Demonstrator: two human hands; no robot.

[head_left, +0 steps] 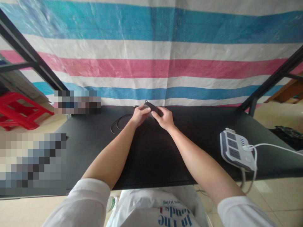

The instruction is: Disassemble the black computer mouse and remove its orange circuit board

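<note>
A: Two hands meet on one object: left hand [139, 114] and right hand [164, 118] both grip a dark mouse [152, 108], held at the far edge of the tabletop [151, 157].

B: Risk?

A: Its cable [119, 123], coiled left of the left hand, could likely snag and tug the mouse loose.

Both hands meet at the far edge of the black worktop [151, 157]: the left hand [139, 115] and right hand [165, 119] grip a small dark device [151, 108] between them. A thin dark cable [119, 123] loops just left of them, and a white power strip [233, 147] lies well apart at the right.
</note>
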